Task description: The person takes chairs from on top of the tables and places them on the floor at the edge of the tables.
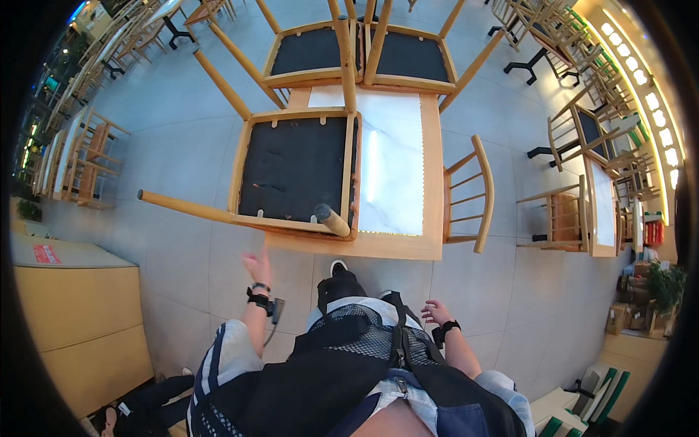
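Observation:
A wooden dining table (401, 247) with a marble-look top stands in front of me. An upturned wooden chair (295, 164) rests on its left part, dark seat underside up and legs raised. Two more upturned chairs (311, 52) sit at the far end. My left hand (258, 269) is just below the table's near left corner, one finger pointing towards it; it holds nothing, and whether the fingertip touches the edge is hard to tell. My right hand (435, 313) hangs beside my body with fingers apart, empty. An upright spindle-back chair (480, 194) stands at the table's right side.
A tan box-like bench or cabinet (82, 306) stands at the left. Another table (603, 207) with chairs is at the right. Rows of tables and chairs line both sides. At lower left, part of another person (147, 393) is visible. Boxes and a plant (666, 287) are at far right.

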The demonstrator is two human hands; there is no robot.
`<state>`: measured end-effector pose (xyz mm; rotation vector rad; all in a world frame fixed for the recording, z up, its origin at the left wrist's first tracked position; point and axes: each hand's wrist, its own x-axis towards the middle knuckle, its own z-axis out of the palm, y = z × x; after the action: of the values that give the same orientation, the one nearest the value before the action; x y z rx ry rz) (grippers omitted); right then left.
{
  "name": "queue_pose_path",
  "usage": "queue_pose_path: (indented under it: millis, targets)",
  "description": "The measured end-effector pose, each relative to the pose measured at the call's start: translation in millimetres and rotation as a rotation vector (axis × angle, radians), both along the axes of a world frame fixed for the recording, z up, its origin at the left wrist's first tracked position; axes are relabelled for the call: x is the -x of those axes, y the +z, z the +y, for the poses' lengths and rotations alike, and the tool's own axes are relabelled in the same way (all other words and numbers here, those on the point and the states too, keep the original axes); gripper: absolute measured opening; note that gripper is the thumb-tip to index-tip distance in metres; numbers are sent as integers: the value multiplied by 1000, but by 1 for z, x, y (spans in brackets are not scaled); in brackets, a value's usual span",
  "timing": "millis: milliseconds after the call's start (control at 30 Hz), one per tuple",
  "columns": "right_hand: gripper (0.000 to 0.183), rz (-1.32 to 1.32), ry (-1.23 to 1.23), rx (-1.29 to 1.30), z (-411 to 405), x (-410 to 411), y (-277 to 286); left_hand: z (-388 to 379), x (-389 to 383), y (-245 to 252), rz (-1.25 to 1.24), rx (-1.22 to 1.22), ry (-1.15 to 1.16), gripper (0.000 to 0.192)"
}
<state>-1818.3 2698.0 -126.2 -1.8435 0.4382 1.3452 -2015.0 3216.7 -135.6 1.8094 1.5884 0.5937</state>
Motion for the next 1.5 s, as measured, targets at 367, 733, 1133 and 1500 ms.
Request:
queue_pose_path:
  millis: [367,733,1133,1500]
  targets:
    - [28,-505,-41,-433,98,-15,27,153,-11,146,-805,-8,-386,53]
    - [49,-789,107,-656,265,50,114,178,-15,121,-625,76,-377,15]
    - [29,-956,-209,-370,370,1,127,197,-10,71,-563,360,-811,9]
    - [13,-1007,-289,-382,370,-4,133,216,-12,97,-435,345,-1068,8]
